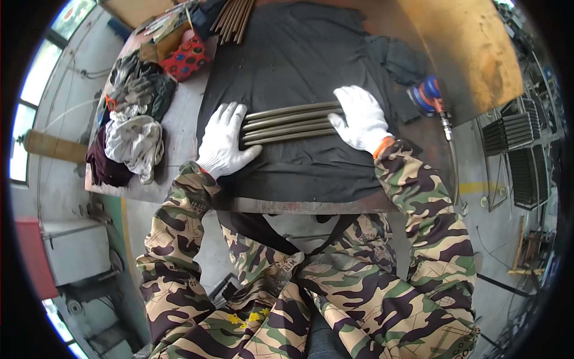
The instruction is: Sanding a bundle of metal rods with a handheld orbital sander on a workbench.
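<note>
Several slim dark metal rods [293, 124] lie side by side across a black cloth [287, 170] spread on the table. At their left ends rests my left hand [226, 140], in a white knitted glove, with fingers stretched out and thumb apart. My right hand [362, 118], gloved alike, lies against the right ends, its fingers extended and its thumb beside the rods. Both palms touch the rod ends, hiding the tips, and neither hand wraps round the rods.
More rods [233, 21] lie at the far edge. Crumpled rags [134, 137] and a red patterned cloth [185, 58] are piled left. A blue-and-red air sander [426, 97] with a hose [452, 161] sits right, before a brown-stained board [472, 54]. Racked dark bars [508, 133] stand beyond.
</note>
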Demonstrator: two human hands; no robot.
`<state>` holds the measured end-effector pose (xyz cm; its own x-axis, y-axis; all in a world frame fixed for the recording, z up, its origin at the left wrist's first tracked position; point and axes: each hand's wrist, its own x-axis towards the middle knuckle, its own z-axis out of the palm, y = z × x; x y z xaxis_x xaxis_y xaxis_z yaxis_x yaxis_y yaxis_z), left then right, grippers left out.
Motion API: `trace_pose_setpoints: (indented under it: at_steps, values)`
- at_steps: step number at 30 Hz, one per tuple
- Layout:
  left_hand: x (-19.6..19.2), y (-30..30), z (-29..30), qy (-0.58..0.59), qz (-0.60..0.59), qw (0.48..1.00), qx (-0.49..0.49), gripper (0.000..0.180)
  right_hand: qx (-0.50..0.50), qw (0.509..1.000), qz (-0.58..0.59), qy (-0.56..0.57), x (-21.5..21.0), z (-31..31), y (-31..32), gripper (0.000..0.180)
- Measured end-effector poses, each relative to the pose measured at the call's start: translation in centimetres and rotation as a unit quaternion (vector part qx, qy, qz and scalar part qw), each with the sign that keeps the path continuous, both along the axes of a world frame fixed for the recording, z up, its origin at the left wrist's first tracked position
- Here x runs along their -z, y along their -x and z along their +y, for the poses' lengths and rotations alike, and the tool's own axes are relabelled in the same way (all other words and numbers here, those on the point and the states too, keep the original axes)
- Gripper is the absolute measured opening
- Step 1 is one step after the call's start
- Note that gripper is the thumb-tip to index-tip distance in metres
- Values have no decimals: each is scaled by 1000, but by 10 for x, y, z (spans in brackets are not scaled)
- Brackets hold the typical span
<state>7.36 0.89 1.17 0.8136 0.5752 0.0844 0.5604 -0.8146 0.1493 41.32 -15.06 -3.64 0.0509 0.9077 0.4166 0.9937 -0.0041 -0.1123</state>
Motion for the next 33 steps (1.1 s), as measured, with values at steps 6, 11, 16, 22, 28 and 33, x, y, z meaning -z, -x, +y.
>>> trace_pose_setpoints:
  at_steps: [6,11,16,22,28,33]
  values:
    - [2,-5,-2,-36,-35,998,-23,108,-3,999,-40,26,-13,-3,-2,79]
    - [9,-14,2,-32,-40,999,-18,108,16,991,-41,129,-30,8,-5,89]
    - [6,-8,-2,-40,-49,998,-20,108,21,987,-44,156,-38,5,2,96]
    - [4,-14,0,-29,-5,999,-14,118,15,980,-31,194,-37,-2,2,99]
    - [6,-15,9,-22,-6,999,-29,119,6,982,-30,185,-35,12,-5,100]
    - [13,-9,8,-11,-47,999,3,116,-26,967,255,9,-12,-5,-23,73]
